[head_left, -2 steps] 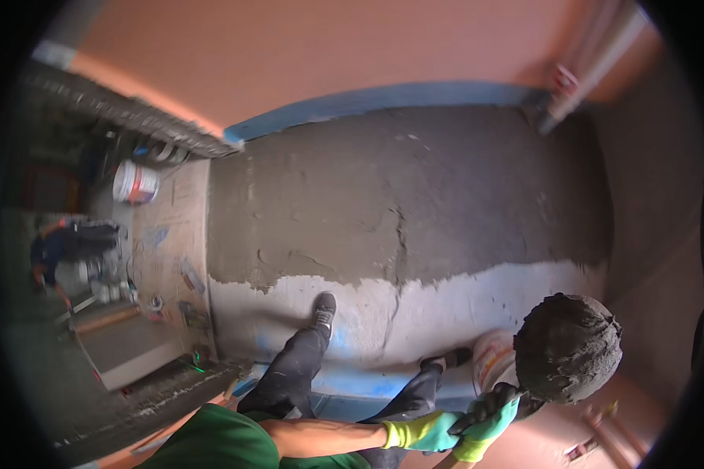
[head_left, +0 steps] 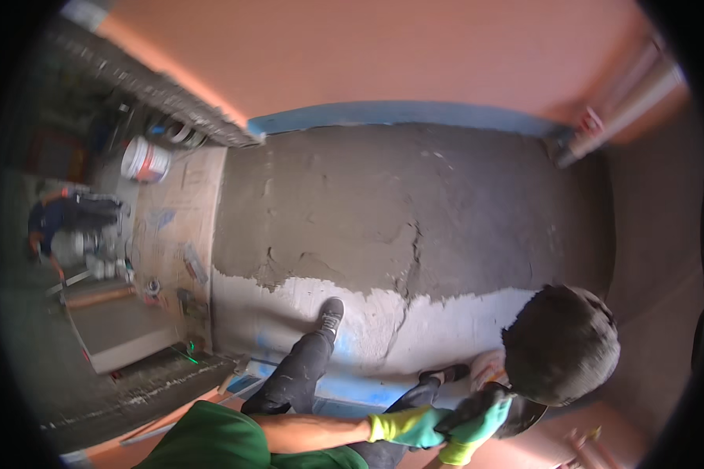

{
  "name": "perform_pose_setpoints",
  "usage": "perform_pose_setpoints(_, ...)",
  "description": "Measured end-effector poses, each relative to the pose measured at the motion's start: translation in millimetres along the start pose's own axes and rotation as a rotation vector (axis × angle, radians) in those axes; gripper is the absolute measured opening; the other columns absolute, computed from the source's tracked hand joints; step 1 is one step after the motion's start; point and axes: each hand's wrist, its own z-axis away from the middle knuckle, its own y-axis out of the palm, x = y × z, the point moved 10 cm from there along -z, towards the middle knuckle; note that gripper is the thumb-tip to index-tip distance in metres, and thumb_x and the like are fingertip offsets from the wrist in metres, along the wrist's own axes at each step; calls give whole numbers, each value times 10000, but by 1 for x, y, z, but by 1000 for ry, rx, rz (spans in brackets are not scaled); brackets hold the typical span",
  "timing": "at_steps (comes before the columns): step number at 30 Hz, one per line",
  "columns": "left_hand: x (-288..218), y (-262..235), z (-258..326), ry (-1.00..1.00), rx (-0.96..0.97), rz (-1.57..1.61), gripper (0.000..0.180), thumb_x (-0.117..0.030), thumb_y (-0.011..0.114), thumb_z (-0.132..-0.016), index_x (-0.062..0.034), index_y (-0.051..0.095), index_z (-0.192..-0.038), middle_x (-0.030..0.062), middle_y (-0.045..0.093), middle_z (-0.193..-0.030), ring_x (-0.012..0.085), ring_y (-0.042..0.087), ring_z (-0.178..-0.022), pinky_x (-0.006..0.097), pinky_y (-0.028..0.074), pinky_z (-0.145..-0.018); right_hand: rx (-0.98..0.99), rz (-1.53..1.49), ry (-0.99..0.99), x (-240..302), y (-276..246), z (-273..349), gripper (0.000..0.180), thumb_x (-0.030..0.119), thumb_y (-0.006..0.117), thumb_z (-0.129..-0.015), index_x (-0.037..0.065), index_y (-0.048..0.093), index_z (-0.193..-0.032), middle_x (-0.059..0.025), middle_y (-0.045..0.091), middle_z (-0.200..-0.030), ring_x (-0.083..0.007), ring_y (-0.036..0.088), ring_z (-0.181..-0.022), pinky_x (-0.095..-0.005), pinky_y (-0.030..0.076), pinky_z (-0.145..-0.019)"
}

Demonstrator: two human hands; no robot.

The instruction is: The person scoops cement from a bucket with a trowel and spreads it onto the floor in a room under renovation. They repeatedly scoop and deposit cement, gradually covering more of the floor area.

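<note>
1. Both my hands wear green and yellow gloves.
2. My left hand [head_left: 403,426] is curled shut on a dark tool [head_left: 465,414].
3. My right hand [head_left: 477,430] is closed on the same tool, touching my left hand.
4. That tool is low down, just beside another person's dark head [head_left: 562,344].
5. My legs stand on a floor of wet grey cement [head_left: 414,211].
6. A white bucket [head_left: 145,160] sits far off to the left.

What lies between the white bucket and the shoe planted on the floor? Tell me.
In the head view, between the white bucket and the shoe lie a pale board strewn with small tools and the edge of grey mortar.
</note>
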Motion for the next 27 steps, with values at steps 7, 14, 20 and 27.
perform_pose_setpoints(7,150,-280,204,-871,-850,894,87,-38,537,-922,-46,619,-894,20,589,-735,110,543,-571,273,424,-469,536,521,152,-159,396,20,258,244,544,-987,37,627,-856,11,493,-581,-92,445,-456,-257,376,-431)
perform_pose_setpoints(14,147,-324,303,-874,-1080,569,76,-115,681,-842,-50,647,-861,25,586,-615,121,510,-472,303,418,-447,746,405,249,-213,464,105,234,252,589,-978,33,596,-897,0,478,-569,-106,448,-440,-264,390,-414)
perform_pose_setpoints(20,74,-339,269,-763,-1197,-142,126,-143,650,-812,-81,637,-921,176,656,-768,404,630,-703,472,491,-617,620,291,184,-155,420,92,309,289,561,-1002,-14,622,-1003,-4,543,-651,-98,520,-562,-238,433,-529)
perform_pose_setpoints(27,61,-208,131,-715,-645,686,182,-16,662,-818,-12,629,-997,107,647,-790,210,618,-721,358,503,-661,284,423,-189,-48,248,30,301,263,540,-978,16,639,-838,19,469,-594,-79,413,-480,-248,315,-432)
